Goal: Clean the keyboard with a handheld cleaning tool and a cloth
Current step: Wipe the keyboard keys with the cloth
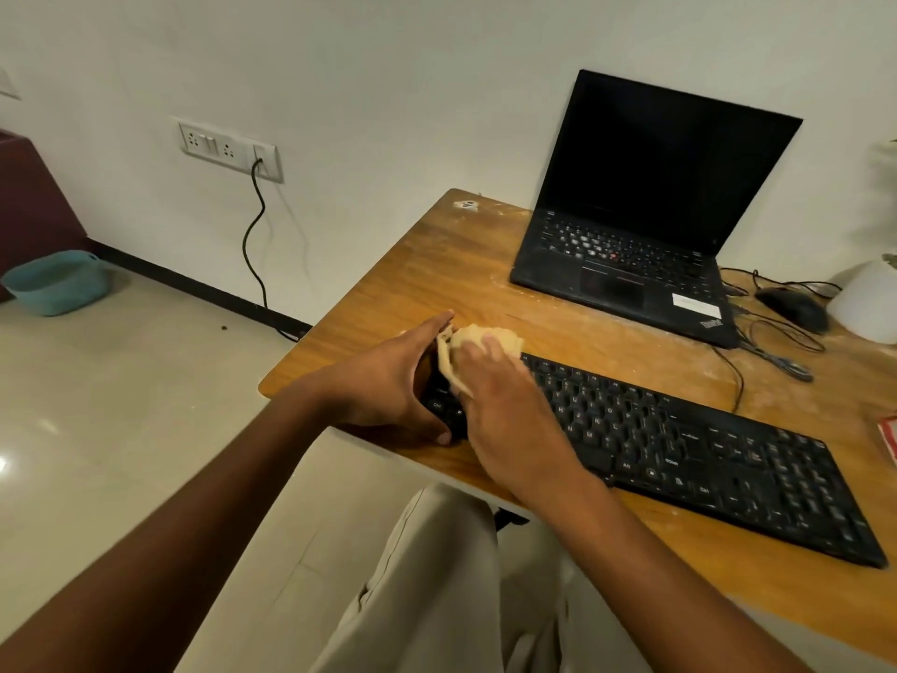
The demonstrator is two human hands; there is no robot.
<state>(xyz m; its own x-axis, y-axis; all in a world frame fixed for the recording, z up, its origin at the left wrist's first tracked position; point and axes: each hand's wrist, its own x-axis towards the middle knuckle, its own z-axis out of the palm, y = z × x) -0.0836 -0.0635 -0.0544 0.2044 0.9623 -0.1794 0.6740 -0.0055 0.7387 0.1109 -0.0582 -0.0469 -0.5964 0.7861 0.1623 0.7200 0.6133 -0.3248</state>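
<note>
A black full-size keyboard (679,449) lies slanted on the wooden desk (437,279), its left end at the desk's near-left corner. My left hand (388,381) grips that left end, thumb on the front edge, fingers along the far side. My right hand (505,395) presses a crumpled pale yellow cloth (473,340) onto the keyboard's top-left keys. The cloth sticks out past my fingertips. No handheld cleaning tool shows in view.
An open black laptop (631,225) with a dark screen stands at the back of the desk. A black mouse (793,308) with tangled cables and a white pot (869,301) sit at the right. A teal tub (56,281) rests on the floor at left.
</note>
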